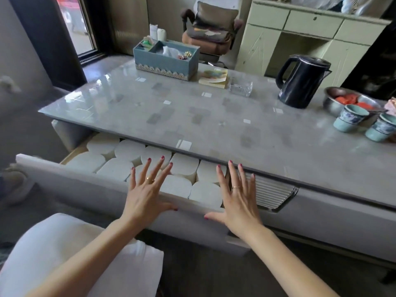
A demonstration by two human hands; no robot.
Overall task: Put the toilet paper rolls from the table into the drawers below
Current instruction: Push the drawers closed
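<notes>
Under the grey table [214,116] a drawer [70,185] stands pulled out, packed with several white toilet paper rolls [128,150] standing on end in two rows. My left hand [145,191] lies flat with fingers spread over the drawer's front edge and the rolls behind it, thumb on the rim. My right hand [235,196] is spread the same way at the drawer's right end, fingers reaching toward the ribbed chrome handle [272,194]. Neither hand holds anything. No roll is seen on the tabletop.
On the table stand a blue organiser box [165,61], a book [214,78], a glass dish [241,86], a black kettle [302,80], a steel bowl [334,103] and two cups [349,118]. A white cushion [64,254] lies at my lower left.
</notes>
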